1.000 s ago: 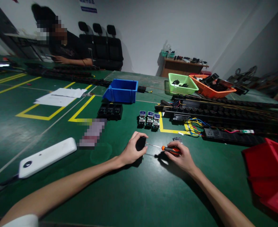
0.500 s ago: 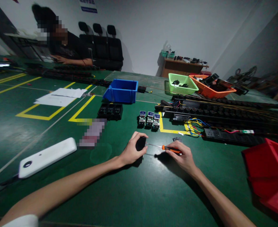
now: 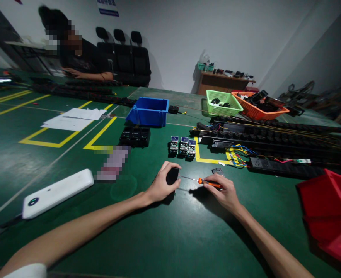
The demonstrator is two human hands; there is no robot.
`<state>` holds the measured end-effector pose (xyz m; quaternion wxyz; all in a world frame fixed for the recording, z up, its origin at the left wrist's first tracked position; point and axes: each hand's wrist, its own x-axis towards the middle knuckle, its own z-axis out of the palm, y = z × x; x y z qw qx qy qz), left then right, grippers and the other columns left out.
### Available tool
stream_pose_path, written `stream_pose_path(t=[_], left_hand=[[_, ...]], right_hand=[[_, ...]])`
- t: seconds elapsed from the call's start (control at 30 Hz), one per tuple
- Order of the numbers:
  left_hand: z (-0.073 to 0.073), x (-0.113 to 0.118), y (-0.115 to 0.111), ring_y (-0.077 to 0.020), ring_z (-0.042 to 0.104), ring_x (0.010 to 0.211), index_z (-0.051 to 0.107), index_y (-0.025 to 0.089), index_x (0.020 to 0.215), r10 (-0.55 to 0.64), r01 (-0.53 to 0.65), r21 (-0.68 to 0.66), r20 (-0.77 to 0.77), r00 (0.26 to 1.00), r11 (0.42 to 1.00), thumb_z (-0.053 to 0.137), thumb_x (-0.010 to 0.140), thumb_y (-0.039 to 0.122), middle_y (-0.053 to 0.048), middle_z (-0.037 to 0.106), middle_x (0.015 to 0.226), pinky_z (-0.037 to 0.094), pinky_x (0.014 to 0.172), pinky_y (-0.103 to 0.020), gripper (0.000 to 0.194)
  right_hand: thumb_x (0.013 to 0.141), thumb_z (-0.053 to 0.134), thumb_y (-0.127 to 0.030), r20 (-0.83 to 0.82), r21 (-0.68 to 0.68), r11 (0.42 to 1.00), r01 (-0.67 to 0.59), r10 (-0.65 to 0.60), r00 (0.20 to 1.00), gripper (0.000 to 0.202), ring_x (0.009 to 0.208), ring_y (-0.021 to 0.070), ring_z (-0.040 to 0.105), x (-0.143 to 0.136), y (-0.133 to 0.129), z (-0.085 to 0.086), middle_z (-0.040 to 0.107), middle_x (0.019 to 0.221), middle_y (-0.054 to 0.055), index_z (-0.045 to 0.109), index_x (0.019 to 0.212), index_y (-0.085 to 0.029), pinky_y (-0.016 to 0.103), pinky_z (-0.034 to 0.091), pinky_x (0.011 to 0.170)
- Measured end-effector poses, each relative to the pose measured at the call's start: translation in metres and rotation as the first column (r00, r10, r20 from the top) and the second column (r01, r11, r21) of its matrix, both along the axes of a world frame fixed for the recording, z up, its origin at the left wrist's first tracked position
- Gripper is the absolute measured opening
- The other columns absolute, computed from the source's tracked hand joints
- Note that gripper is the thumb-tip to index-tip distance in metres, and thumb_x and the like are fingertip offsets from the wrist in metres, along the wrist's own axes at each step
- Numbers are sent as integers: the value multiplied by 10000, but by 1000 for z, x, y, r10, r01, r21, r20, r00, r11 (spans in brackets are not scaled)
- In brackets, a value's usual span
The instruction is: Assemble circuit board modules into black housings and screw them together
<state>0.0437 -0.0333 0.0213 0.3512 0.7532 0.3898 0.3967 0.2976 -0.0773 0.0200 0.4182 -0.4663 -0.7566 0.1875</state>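
Two bare hands are apart above one green table (image 3: 170, 243); the left hand (image 3: 161, 185) is clamped on one black block (image 3: 173, 176), and the right hand (image 3: 225, 192) grips one orange-and-black screwdriver (image 3: 210, 182), its tip at the block's right side; beyond them, three small circuit boards (image 3: 183, 147) stand in a row; one dark flat piece (image 3: 217, 171) lies just beside the right hand; farther back are one blue bin (image 3: 150, 112), one green basket (image 3: 224, 102) and one orange basket (image 3: 260, 106); one red bin (image 3: 327, 208) is at far right, one white case (image 3: 58, 193) at left; one wall sign (image 3: 108, 7) bears blue characters, too blurred to read.
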Motion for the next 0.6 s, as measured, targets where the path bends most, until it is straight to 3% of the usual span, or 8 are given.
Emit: stream_pose_path(t=[0.6], left_hand=[[-2, 0, 1, -191, 549, 984, 536, 226, 1087, -2, 2, -2, 2, 1000, 1000, 594, 770, 174, -37, 521, 1025, 438, 917, -342, 327]], right_hand=[[883, 596, -336, 53, -27, 999, 39, -38, 998, 176, 631, 165, 667, -2, -1, 2, 730, 756, 39, 701, 872, -196, 254, 506, 596]])
